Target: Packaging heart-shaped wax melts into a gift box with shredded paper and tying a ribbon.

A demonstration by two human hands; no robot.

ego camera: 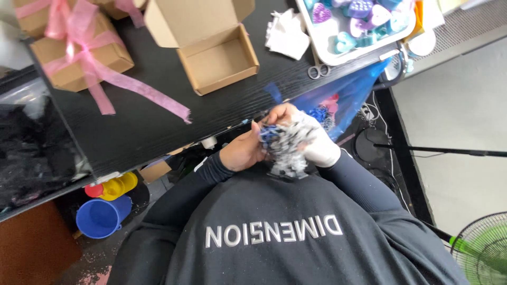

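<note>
Holding: both hands clenched on one wad of shredded paper filler, blue, white & grey strips (285,145), at the near edge of the black wood-grain table (153,124), above the person's dark sweatshirt chest
Left hand: left hand (244,150) bare, on the left of the wad, fingers curled into the strips, dark sleeve to the wrist
Right hand: right hand (317,140) on the right of the wad, closed over its top & side; strips cover part of the fingers, so exact finger placing can't be told
Wad: loose tangle, some strips hang down toward the chest
Open box: small brown cardboard box w/ lid flipped up (214,50), far from the hands, mid table, inside bare
Tied boxes: brown cardboard boxes tied w/ pink ribbon bows (79,53), far left; one ribbon tail trails right across the table top
Tray: white tray of heart-shaped pieces in purple, teal & blue (327,45), far right corner
Paper: white crumpled tissue (288,34), btwn open box & tray
Scissors: small metal scissors (318,68), just near of the tray
Bag: blue plastic bag (348,97) hanging off the table edge, right of the hands, more shredded strips inside
Floor left: blue plastic mug (101,216) & yellow cups under the table
Floor right: green-bladed fan w/ wire guard (483,250), near right corner
</note>
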